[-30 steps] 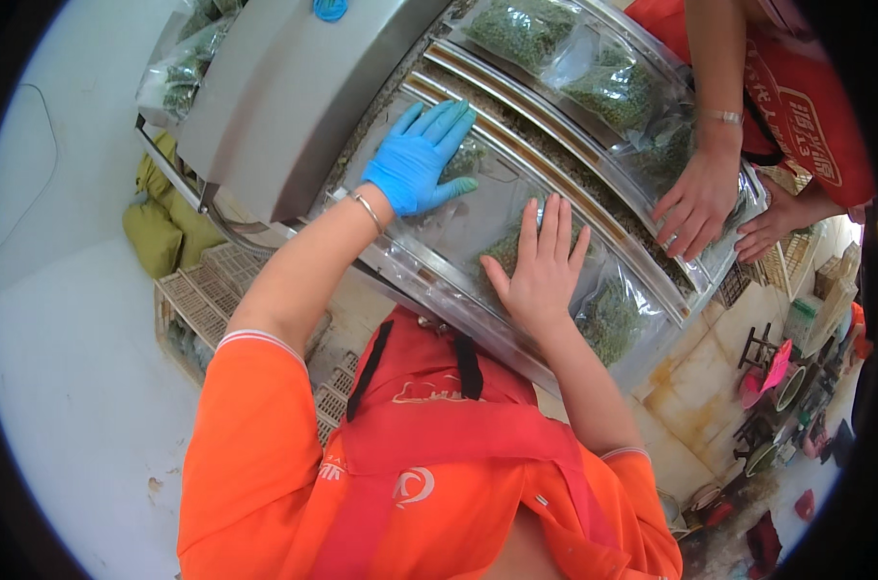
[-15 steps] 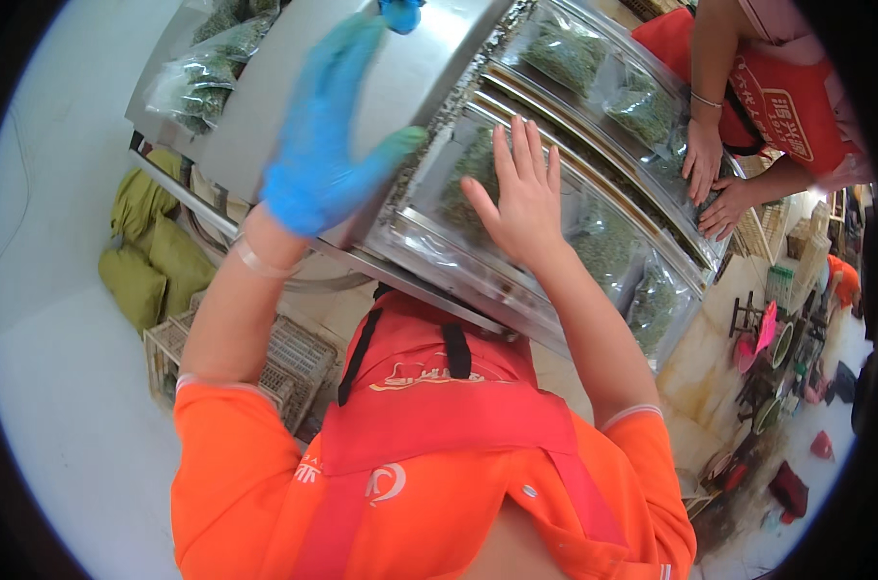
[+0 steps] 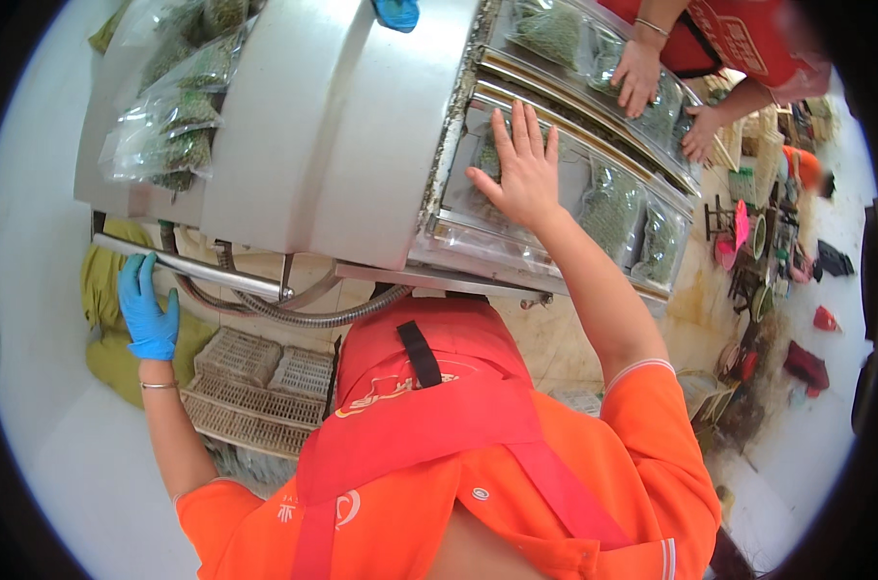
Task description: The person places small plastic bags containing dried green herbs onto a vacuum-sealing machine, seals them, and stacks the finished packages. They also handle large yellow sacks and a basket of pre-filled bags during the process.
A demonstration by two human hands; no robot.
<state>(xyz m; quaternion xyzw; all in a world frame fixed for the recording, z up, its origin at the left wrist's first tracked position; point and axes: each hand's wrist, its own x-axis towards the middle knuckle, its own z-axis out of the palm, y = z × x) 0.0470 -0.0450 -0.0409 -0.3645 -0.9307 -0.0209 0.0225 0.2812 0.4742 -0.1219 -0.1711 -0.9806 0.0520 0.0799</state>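
Note:
My right hand (image 3: 524, 179), bare, lies flat with fingers spread over a clear plastic bag of green plant pieces (image 3: 485, 155) in the near tray of a metal machine; the hand hides much of that bag. Beside it in the same tray are more filled bags (image 3: 610, 208). My left hand (image 3: 151, 314), in a blue glove, is out at the left. Its fingers are stretched and apart, their tips at the metal bar handle (image 3: 202, 271) along the machine's front. Whether they press on the bar I cannot tell.
Filled bags (image 3: 192, 121) are heaped on the steel top (image 3: 265, 145) at left. Across the far tray, a co-worker's hands (image 3: 640, 77) touch bags. A blue-gloved hand (image 3: 396, 14) shows at the top edge. Below are flexible hoses (image 3: 313, 314), plastic crates (image 3: 250, 396) and green sacks (image 3: 120, 362).
My left hand has moved from above the steel top down and left to the bar handle. My right hand stays over the bag. The co-worker's hands have shifted along the far tray.

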